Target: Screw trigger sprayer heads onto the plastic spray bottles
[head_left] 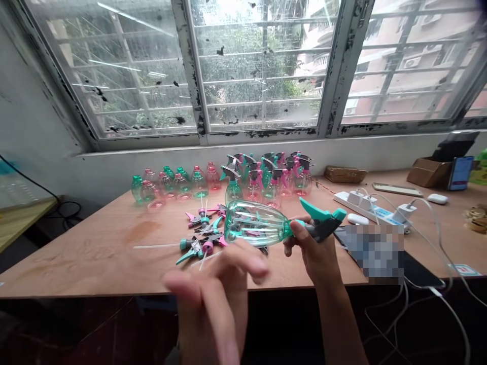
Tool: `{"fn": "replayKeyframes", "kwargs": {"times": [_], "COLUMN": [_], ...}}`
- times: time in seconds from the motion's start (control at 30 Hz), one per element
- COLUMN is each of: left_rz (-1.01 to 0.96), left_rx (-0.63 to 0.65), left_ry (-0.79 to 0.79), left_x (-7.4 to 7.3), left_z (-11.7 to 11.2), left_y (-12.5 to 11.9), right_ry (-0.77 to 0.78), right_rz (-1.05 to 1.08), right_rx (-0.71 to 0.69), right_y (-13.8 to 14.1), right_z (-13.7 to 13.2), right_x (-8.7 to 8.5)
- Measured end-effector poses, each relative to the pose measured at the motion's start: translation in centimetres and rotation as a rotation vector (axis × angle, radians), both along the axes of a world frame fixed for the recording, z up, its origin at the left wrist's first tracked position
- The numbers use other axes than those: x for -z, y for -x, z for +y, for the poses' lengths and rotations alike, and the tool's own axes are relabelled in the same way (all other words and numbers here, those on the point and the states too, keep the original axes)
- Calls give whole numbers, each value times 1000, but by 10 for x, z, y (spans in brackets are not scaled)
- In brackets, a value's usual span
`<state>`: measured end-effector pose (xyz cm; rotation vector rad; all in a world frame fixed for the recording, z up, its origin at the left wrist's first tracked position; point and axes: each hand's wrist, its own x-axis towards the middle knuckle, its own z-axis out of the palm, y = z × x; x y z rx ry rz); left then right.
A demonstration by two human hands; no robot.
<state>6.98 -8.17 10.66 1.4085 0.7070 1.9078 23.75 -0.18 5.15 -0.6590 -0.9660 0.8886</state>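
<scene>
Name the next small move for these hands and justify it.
Probably wrap the left hand around the body of the green bottle. The right hand grips it near the neck, where the spray head sits; the bottle is held sideways, and the left hand's fingers are not wrapped around it. Whether the head is tight cannot be seen.

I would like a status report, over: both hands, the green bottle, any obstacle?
Right hand closed on green spray bottle near its neck; left hand open, blurred. Bottle held sideways, spray head fitted. Nothing evidently blocking; loose spray heads beyond.
</scene>
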Motion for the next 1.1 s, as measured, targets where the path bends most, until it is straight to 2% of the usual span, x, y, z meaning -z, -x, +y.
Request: {"fn": "replayKeyframes", "kwargs": {"times": [0.03, 0.1, 0.3, 0.4, 0.5, 0.6, 0.67, 0.73, 0.87, 1.1], "left_rz": [-112, -154, -204, -115, 129, 315, 383, 421, 453, 395], "left_rx": [94, 96, -239, -283, -211, -121, -139, -133, -38, 66], "left_ry": [-40, -149, -184, -56, 96, 128, 127, 136, 132, 158], "left_x": [-4, -7, 5, 9, 10, 11, 13, 16, 24, 28], "left_z": [8, 21, 44, 49, 49, 48, 49, 51, 56, 51], "left_y": [3, 9, 17, 20, 22, 24, 25, 28, 33, 35], "right_ry": [-2, -5, -30, -50, -57, -55, -58, -49, -24, -63], "right_rz": [7, 4, -13, -14, -42, -68, -75, -71, -30, -15], "right_rx": [-1, -8, -18, -20, -33, -43, -38, -23, -3, -37], "right_y": [1, 2, 4, 4, 4, 4, 3, 2, 1, 3], "right_z": [-1, -3, -6, -7, -11, -18, -20, -21, -18, -17], "right_x": [-1, -3, -4, -4, -9, -15, -17, -17, -15, -15]}}
